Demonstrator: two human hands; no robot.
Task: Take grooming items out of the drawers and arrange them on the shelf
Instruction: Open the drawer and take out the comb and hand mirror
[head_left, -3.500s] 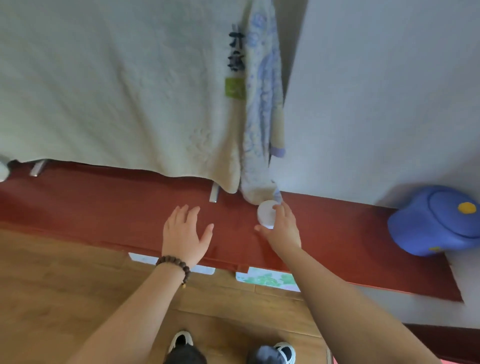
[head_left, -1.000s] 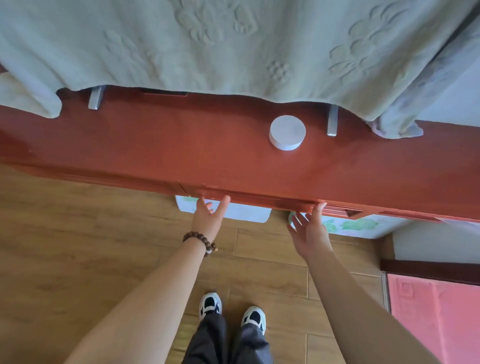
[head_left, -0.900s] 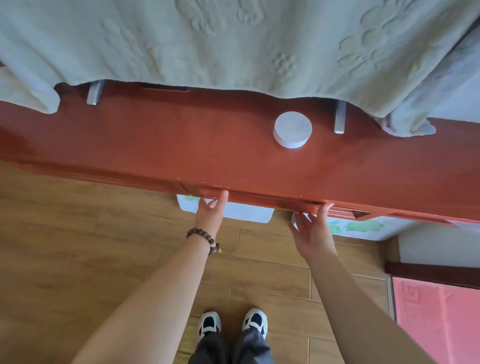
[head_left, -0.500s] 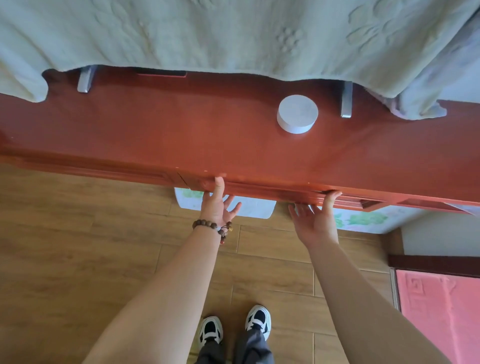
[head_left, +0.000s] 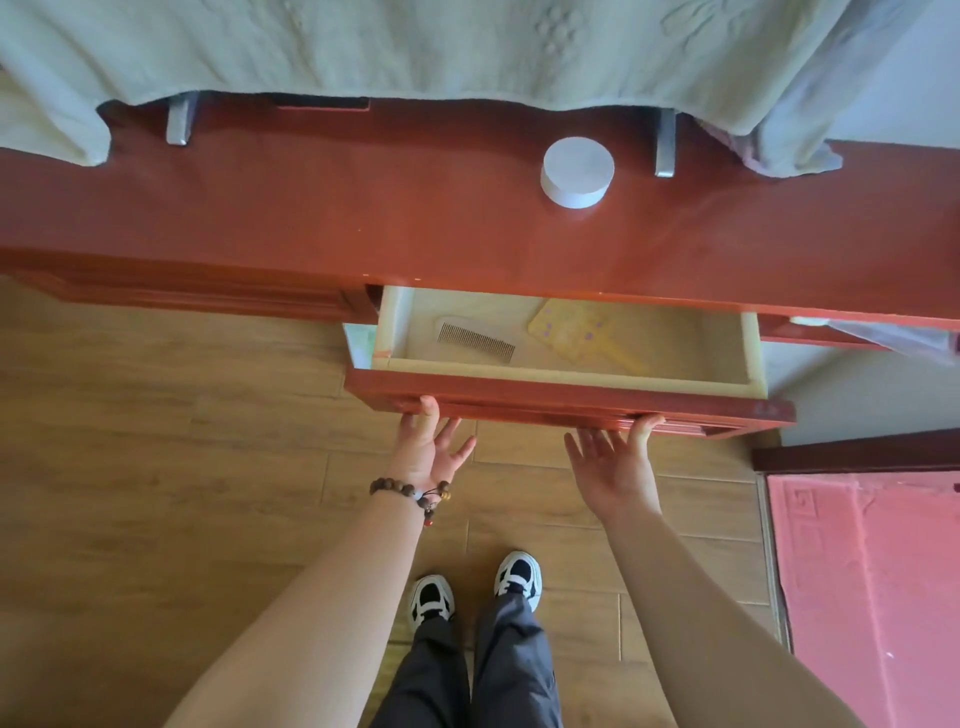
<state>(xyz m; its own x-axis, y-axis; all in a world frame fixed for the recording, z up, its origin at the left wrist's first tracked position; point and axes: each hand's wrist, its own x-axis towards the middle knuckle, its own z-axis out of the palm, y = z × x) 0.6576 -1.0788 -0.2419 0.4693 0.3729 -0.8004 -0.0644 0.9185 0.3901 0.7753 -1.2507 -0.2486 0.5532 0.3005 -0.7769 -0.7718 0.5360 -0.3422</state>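
Drawer (head_left: 571, 387) pulled open, pale inside. Brown comb (head_left: 475, 341) lies flat at its left; yellow paddle brush w/ purple dots (head_left: 579, 332) to its right, partly under shelf (head_left: 363, 218). White round jar (head_left: 576, 171) upright on shelf, far right.

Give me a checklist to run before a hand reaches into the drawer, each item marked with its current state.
1. Drawer pulled open: ok.
2. Comb in plain view inside: ok.
3. Yellow card fully visible: not ok, partly under the shelf.
4. Left hand holding nothing: ok.
5. Right hand holding nothing: ok.
6. Bare shelf surface beside the white jar: ok.
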